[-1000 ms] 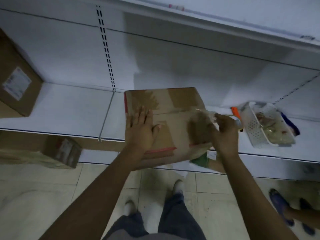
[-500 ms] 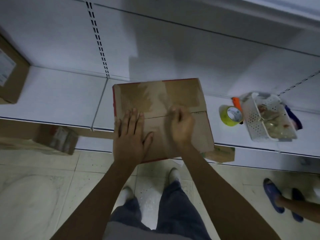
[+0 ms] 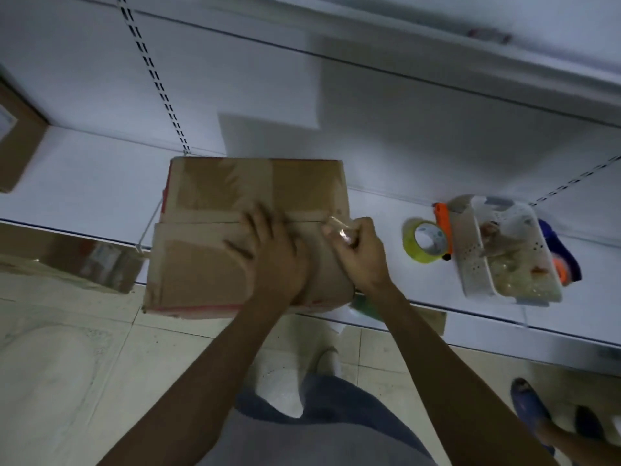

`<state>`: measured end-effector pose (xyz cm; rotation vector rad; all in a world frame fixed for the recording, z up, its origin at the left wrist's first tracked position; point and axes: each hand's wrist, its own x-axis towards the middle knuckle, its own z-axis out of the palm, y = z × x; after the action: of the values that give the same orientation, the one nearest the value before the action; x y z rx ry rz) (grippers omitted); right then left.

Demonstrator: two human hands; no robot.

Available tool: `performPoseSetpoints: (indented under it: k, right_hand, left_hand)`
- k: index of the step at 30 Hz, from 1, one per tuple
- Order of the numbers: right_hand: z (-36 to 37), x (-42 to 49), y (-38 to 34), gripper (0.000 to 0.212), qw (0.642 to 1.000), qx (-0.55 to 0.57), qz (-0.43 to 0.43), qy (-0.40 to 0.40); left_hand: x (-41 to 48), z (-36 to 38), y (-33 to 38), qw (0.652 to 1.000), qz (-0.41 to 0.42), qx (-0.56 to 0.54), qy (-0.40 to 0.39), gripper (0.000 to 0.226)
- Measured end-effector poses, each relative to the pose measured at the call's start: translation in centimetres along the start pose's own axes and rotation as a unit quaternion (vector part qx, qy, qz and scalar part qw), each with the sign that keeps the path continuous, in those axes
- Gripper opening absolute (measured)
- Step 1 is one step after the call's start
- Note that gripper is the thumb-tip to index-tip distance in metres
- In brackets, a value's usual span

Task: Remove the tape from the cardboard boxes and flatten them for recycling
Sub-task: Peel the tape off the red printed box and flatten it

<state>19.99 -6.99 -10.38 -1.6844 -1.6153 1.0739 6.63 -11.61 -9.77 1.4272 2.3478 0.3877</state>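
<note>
A brown cardboard box (image 3: pixel 208 237) with red edges lies on the white shelf (image 3: pixel 84 186), its near end overhanging the shelf edge. My left hand (image 3: pixel 272 257) presses flat on the box top, right of its middle, fingers spread. My right hand (image 3: pixel 359 253) is at the box's right end, pinching a crumpled strip of clear tape (image 3: pixel 339 230) that lifts off the centre seam.
A yellow-green tape roll (image 3: pixel 425 242) and an orange cutter (image 3: pixel 442 220) lie right of the box beside a white perforated basket (image 3: pixel 477 260) of scraps. Another box (image 3: pixel 16 142) stands far left; more cardboard (image 3: pixel 84 260) sits below the shelf. Another person's feet (image 3: pixel 534 408) stand at right.
My left hand slid rightward across the box top. My right hand moved from the seam's middle to the right end, pulling the tape strip with it.
</note>
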Motion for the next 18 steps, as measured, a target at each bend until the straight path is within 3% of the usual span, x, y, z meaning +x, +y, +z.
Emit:
performPoseSetpoints:
  k: [4, 7, 9, 13, 16, 18]
  right_hand:
    - [-2.4, 1.3, 0.8, 0.028, 0.965, -0.204, -0.153, -0.061]
    - [-5.0, 3.6, 1.3, 0.011, 0.924, -0.297, -0.233, -0.067]
    - [-8.2, 5.4, 2.8, 0.013, 0.924, -0.327, -0.197, -0.016]
    - [-14.5, 6.8, 9.4, 0.022, 0.931, -0.364, 0.015, 0.024]
    - [-13.2, 5.6, 11.4, 0.032, 0.940, -0.338, 0.040, 0.018]
    - [-10.8, 5.1, 10.6, 0.034, 0.971, -0.228, 0.063, -0.015]
  left_hand:
    - [-0.1, 3.2, 2.9, 0.999, 0.007, 0.000, 0.043, 0.067]
    - [-0.7, 3.7, 2.0, 0.998, 0.009, 0.017, 0.061, 0.095]
    - [-1.0, 3.7, 1.9, 0.997, 0.007, 0.065, 0.051, 0.117]
    - [0.2, 3.2, 4.7, 0.994, -0.047, 0.097, -0.003, 0.131]
    - [0.7, 3.7, 7.5, 0.987, -0.067, 0.139, -0.034, 0.136]
    - [0.6, 4.0, 8.0, 0.985, -0.067, 0.151, -0.040, 0.135]
